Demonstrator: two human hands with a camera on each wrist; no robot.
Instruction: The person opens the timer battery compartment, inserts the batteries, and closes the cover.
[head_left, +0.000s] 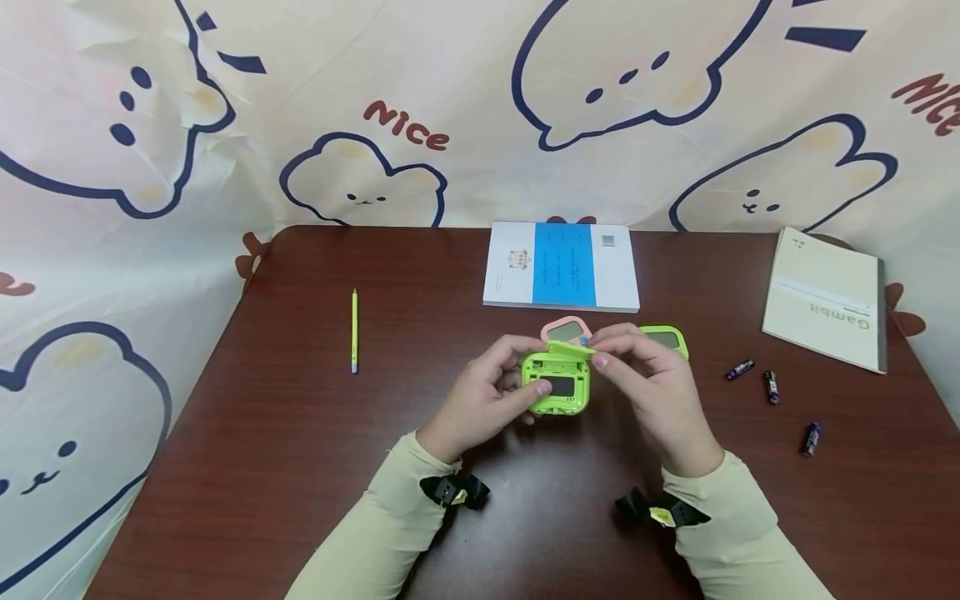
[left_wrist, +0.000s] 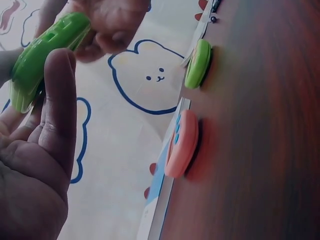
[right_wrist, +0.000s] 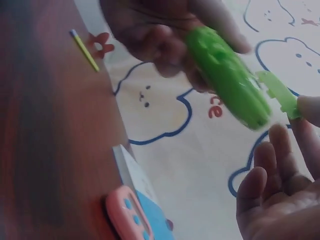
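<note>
My left hand (head_left: 487, 392) grips a small green electronic device (head_left: 536, 398), thumb across its face, which shows a dark rectangular panel in an opened recess. In my right hand (head_left: 660, 383) a thin green cover (head_left: 572, 350) is pinched between thumb and finger at the device's upper edge. The right wrist view shows the cover (right_wrist: 279, 94) apart from the body of the device (right_wrist: 227, 80), with small tabs along its edge. Just behind the hands lies a pink device (head_left: 566, 328) with a grey screen and blue buttons. A second green device (head_left: 666, 337) is partly hidden behind my right hand.
Three small dark batteries (head_left: 772, 387) lie scattered on the brown table (head_left: 285, 467) to the right. At the back are a white and blue book (head_left: 562, 265) and a pale notebook (head_left: 823, 300). A yellow pencil (head_left: 355, 332) is on the left.
</note>
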